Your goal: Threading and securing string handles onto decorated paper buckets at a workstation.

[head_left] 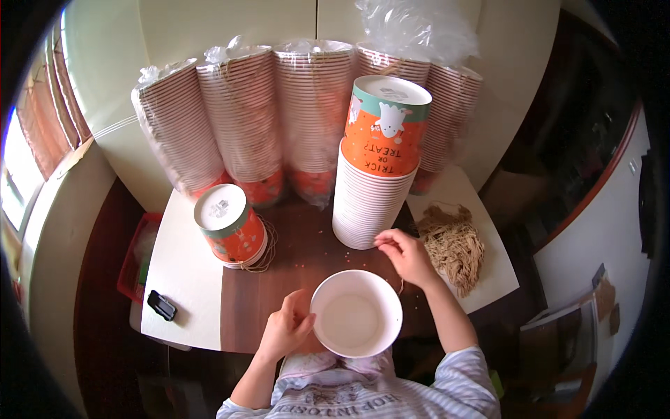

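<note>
A white-lined paper bucket (354, 314) stands mouth up at the table's front edge, close to my body. My left hand (286, 327) is closed at its left side, the thumb at the rim. My right hand (406, 257) is raised past the bucket's far right, with thumb and fingertips pinched together. Whatever is in that pinch is too small to make out; a short bit of string shows below the hand. Just beyond its fingertips rises a tall upside-down stack of paper buckets (377, 199), topped by an orange and green printed one.
Several plastic-wrapped bucket stacks (241, 119) line the back of the table (183, 279). At left, a short upturned bucket stack (234, 227) has twine loops (266, 248) beside it. A tan twine bundle (453, 248) lies right; a small black case (162, 306) sits front left.
</note>
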Available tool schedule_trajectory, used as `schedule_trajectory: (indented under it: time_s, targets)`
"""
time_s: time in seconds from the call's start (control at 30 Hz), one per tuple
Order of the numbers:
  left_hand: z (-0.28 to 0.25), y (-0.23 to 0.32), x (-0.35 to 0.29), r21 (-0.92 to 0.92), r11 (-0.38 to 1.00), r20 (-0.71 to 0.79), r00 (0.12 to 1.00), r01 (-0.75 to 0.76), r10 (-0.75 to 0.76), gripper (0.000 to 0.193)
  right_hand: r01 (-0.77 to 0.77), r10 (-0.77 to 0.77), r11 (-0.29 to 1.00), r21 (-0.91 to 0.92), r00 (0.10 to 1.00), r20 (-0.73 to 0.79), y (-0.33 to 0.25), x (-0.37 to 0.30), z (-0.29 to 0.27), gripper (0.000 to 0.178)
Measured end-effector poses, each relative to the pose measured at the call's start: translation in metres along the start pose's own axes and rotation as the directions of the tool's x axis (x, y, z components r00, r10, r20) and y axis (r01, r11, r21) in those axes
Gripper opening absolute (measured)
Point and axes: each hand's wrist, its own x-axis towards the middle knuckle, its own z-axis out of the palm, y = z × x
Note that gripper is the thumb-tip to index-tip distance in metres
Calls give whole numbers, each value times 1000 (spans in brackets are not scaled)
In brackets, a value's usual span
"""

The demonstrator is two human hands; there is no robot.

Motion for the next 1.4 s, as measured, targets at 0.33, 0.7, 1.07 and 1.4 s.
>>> schedule_trajectory:
  time_s: [0.33,0.7,1.07,1.4]
  targets:
    - [-5,2,0,-50,997,-35,997,61,-63,46,84,179,856,-510,878,444,103,-75,-29,11]
    - [-4,-7,-3,-40,998,-62,997,48,-51,43,164,190,789,-592,851,489,113,-84,0,4]
    - [0,0,14,-94,992,-140,988,-84,71,28,-38,28,995,89,993,115,-3,-6,-2,7]
    - [-2,14,29,-123,979,-123,982,-161,146,31,95,-149,977,193,946,289,-51,1,35,8]
